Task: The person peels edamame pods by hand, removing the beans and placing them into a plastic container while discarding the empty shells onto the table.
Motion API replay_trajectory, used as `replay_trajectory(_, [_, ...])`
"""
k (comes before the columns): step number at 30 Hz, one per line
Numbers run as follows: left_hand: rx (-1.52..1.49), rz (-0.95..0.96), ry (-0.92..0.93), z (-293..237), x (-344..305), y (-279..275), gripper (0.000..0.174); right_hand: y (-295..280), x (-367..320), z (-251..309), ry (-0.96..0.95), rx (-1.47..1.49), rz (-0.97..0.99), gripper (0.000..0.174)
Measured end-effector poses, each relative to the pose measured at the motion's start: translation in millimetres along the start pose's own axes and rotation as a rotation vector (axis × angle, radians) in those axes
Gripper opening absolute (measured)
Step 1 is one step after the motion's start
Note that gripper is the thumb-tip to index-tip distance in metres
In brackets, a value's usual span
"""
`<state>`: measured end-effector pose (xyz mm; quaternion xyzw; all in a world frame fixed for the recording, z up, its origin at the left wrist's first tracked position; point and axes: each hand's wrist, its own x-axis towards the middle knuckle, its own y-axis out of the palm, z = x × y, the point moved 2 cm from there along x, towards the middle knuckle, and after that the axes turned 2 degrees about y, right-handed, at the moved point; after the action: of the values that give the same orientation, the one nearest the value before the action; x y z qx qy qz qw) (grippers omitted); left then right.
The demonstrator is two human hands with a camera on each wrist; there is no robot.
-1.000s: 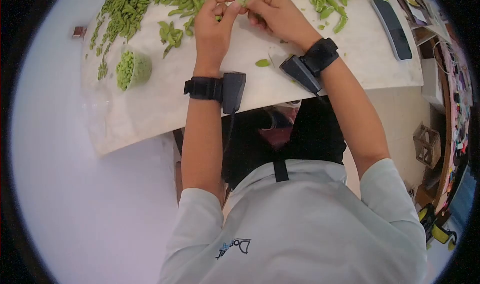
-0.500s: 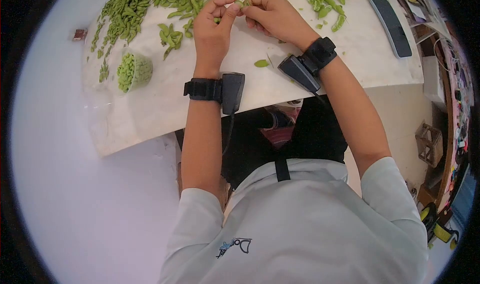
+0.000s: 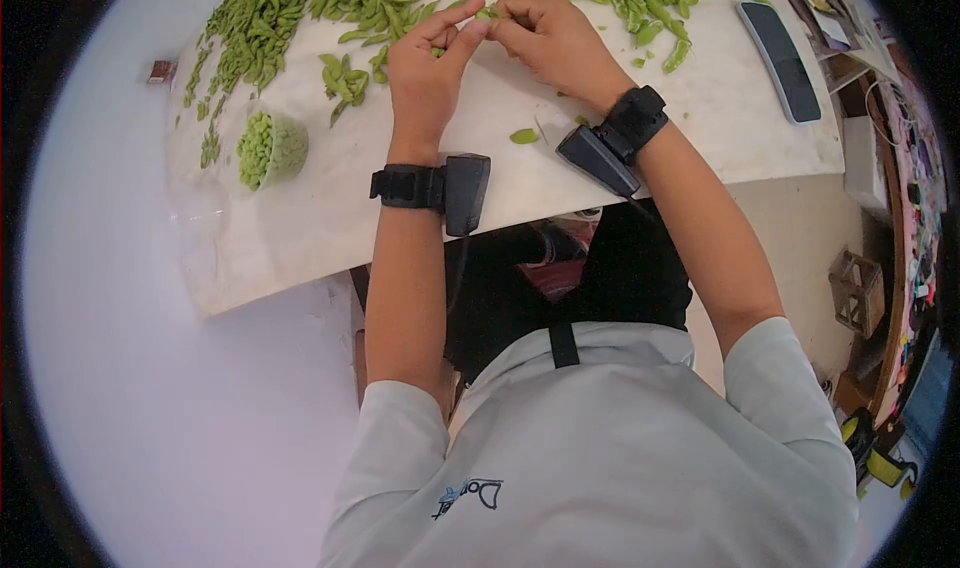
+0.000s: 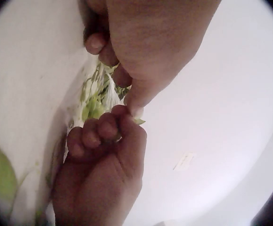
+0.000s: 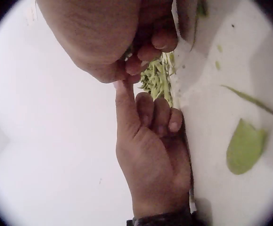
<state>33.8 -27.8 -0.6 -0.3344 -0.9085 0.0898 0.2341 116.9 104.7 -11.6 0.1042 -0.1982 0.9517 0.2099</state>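
Observation:
Fingertips of both hands meet over the table, close together around a small green edamame pod point(image 3: 487, 13). My left hand point(image 3: 425, 78) pinches it between thumb and forefinger, and my right hand point(image 3: 560, 50) pinches it from the other side. In the left wrist view a green tip of the pod point(image 4: 140, 121) pokes out beside the thumb; fingers hide most of it. The right hand's other fingers curl in toward the palm. To the left, a clear plastic cup point(image 3: 291, 148) holds shelled green beans point(image 3: 256, 150).
A large heap of pods point(image 3: 255, 43) spreads over the far left of the white table point(image 3: 330, 218), a small cluster point(image 3: 345, 83) nearer. Opened pods point(image 3: 640, 3) lie beyond the right hand. A loose shell point(image 3: 524, 136) lies near the front edge, a phone point(image 3: 780, 63) at the right.
Both hands sit slightly lower in the head view, along with the table and its contents. The fingertips have shifted a little around the pod.

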Motion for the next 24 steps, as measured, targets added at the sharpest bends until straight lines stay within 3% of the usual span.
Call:
replay_trajectory(5, [-0.084,-0.019,-0.052,-5.4,1.4,2.9,0.025,-3.1,0.3,5.8,-0.086,-0.038,0.003,0.026])
replay_trajectory(8, [-0.228,-0.028,-0.172,8.0,1.2,-0.9,0.027,0.2,-2.0,6.4,-0.088,-0.003,0.039,0.028])
replay_trajectory(11, [-0.239,0.001,-0.146,5.2,1.8,0.3,0.030,0.5,-4.1,9.1,-0.135,-0.028,0.007,0.029])
replay_trajectory(14, [-0.338,0.019,-0.158,4.9,0.3,-0.7,0.030,-0.9,-2.5,8.7,-0.027,-0.027,0.049,0.028])
replay_trajectory(20, [-0.317,0.000,-0.151,1.5,0.8,2.5,0.024,-3.0,-2.6,11.3,-0.089,-0.029,0.008,0.026])
replay_trajectory(24, [-0.149,0.033,-0.122,3.5,-0.7,-1.8,0.023,-2.4,-4.3,12.0,-0.015,-0.043,0.026,0.025])
